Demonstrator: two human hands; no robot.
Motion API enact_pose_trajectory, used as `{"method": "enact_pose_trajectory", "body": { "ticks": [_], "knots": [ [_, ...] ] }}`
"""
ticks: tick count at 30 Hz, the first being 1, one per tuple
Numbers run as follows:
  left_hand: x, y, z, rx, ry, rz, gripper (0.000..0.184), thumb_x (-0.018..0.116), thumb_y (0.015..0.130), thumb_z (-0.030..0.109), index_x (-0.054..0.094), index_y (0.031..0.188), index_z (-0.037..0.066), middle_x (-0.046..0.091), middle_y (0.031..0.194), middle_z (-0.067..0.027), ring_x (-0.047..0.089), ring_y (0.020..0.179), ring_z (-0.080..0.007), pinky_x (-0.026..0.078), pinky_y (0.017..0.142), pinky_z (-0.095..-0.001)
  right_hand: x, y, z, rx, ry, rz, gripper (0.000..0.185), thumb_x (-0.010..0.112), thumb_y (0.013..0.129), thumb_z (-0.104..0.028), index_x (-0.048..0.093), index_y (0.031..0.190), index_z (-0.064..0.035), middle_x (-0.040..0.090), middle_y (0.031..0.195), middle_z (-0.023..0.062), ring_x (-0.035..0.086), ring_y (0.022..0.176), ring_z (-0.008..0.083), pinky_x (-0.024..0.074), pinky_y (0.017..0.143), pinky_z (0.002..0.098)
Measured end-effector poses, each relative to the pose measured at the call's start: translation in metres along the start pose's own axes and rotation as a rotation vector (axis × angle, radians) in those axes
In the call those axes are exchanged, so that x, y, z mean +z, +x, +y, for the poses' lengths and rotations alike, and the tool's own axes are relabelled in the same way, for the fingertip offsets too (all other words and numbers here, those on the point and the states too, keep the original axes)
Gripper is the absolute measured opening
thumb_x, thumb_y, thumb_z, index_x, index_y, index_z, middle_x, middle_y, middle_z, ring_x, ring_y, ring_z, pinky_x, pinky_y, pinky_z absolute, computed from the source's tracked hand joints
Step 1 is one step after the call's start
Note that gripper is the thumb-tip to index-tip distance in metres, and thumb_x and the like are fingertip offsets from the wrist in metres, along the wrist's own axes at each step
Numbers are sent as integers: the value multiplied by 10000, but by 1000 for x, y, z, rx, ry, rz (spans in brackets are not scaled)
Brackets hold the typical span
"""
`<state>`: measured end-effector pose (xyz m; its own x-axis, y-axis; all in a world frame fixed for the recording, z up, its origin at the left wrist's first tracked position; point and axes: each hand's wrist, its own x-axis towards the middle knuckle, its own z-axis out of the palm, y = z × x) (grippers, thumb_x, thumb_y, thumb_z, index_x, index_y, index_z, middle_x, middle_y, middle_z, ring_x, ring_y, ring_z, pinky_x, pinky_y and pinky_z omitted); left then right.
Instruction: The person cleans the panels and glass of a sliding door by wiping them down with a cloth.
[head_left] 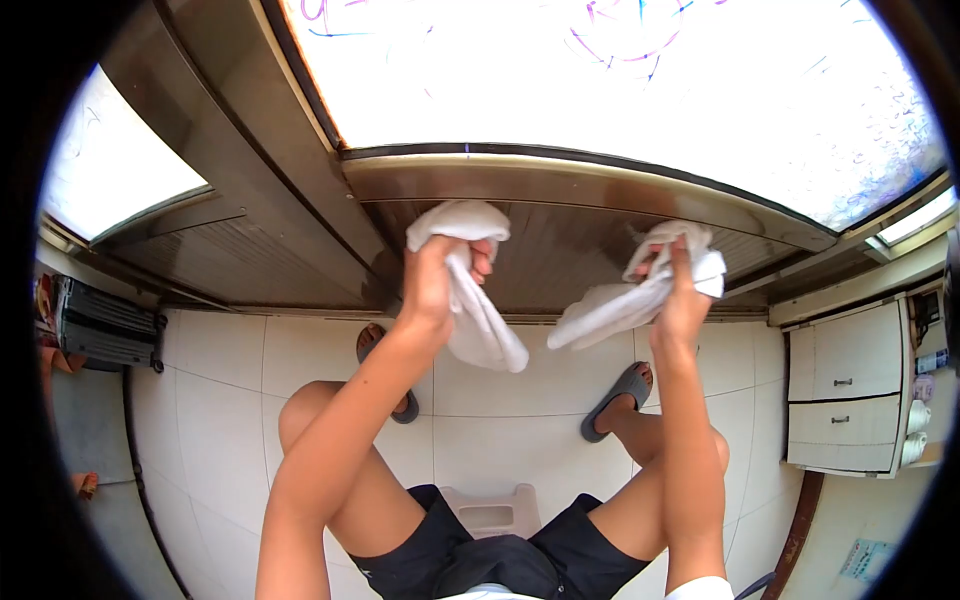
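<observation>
My left hand (435,275) is closed around a white cloth (485,320), bunched over the top of the hand with a long end hanging down. The bunched part is against or close to the brown lower door panel (540,250). In my right hand (682,290) is a second white cloth (610,310), gripped in folds, its loose end trailing toward the left. It is also near the panel, farther right; I cannot tell if it touches. Above both hands runs the metal rail (560,185) under a bright glass pane (600,90) with coloured pen marks.
I sit with knees apart, a pale plastic stool (495,512) showing between my thighs. Grey slippers (615,400) are on my feet, on the tiled floor (500,440). A white drawer cabinet (845,395) stands right. On the left is a dark suitcase (105,322).
</observation>
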<state>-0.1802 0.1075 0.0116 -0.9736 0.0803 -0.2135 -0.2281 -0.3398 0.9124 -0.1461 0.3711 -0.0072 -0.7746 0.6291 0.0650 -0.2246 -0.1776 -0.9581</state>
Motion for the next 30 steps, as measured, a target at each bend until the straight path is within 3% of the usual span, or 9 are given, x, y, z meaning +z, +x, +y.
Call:
{"method": "enact_pose_trajectory", "body": {
  "ticks": [4, 10, 12, 14, 17, 20, 24, 27, 30],
  "knots": [
    [-19, -3, 7, 56, -128, 80, 255, 470, 890, 203, 652, 945, 34, 615, 756, -45, 554, 624, -110, 444, 568, -267, -39, 33, -8, 15, 95, 194, 226, 672, 972, -265, 591, 1040, -65, 672, 870, 80, 637, 619, 193, 518, 575, 318],
    [-15, -4, 10, 69, -113, 72, 254, 460, 918, 274, 606, 865, 73, 573, 677, -32, 524, 596, -125, 423, 556, -272, -33, 32, -1, -151, 27, 124, 190, 668, 977, -248, 612, 1021, -71, 668, 847, 60, 625, 615, 158, 511, 573, 285],
    [-15, -4, 8, 55, -96, 70, 259, 452, 915, 275, 600, 858, 70, 567, 661, -39, 522, 593, -138, 423, 556, -281, -5, 6, -10, -51, -29, 63, 186, 666, 980, -247, 645, 974, -62, 673, 801, 45, 615, 614, 126, 506, 571, 271],
    [-14, -3, 7, 47, -93, 72, 262, 443, 911, 274, 592, 847, 68, 560, 646, -46, 519, 589, -151, 424, 556, -290, 19, -14, -10, -223, -233, -132, 189, 652, 986, -223, 663, 990, -34, 685, 838, 56, 623, 645, 122, 516, 554, 277],
    [-13, -2, 5, 40, -111, 67, 263, 439, 912, 262, 596, 833, 65, 566, 659, -48, 525, 599, -149, 426, 567, -292, 54, -36, -1, 24, -126, -409, 132, 617, 956, -102, 669, 996, 13, 704, 910, 93, 671, 735, 151, 568, 576, 304],
    [-12, -3, 5, 35, -117, 72, 260, 442, 912, 248, 601, 822, 63, 574, 678, -45, 530, 607, -138, 425, 574, -287, 83, -53, 23, 85, -102, -606, 127, 627, 932, -62, 655, 1013, 32, 702, 933, 100, 680, 759, 161, 573, 577, 307],
    [-8, -1, 8, 46, -89, 117, 252, 438, 892, 267, 564, 799, 70, 530, 595, -53, 495, 560, -173, 414, 549, -306, 110, -65, 38, -112, -99, -682, 128, 590, 924, -14, 648, 1025, 39, 694, 931, 94, 666, 753, 151, 554, 556, 292],
    [-8, -1, 5, 44, -133, 117, 245, 450, 884, 271, 562, 791, 75, 525, 587, -46, 485, 549, -168, 411, 546, -305, 102, -60, 25, -39, -90, -733, 133, 590, 917, -8, 643, 1026, 48, 692, 927, 103, 656, 706, 161, 558, 570, 300],
    [-10, 0, 7, 0, -155, 106, 223, 460, 871, 267, 558, 789, 84, 523, 587, -39, 471, 536, -160, 408, 543, -305, 84, -53, 16, 61, -50, -585, 135, 589, 919, -22, 642, 1020, 50, 691, 914, 108, 654, 674, 169, 554, 573, 306]
  ]
}}
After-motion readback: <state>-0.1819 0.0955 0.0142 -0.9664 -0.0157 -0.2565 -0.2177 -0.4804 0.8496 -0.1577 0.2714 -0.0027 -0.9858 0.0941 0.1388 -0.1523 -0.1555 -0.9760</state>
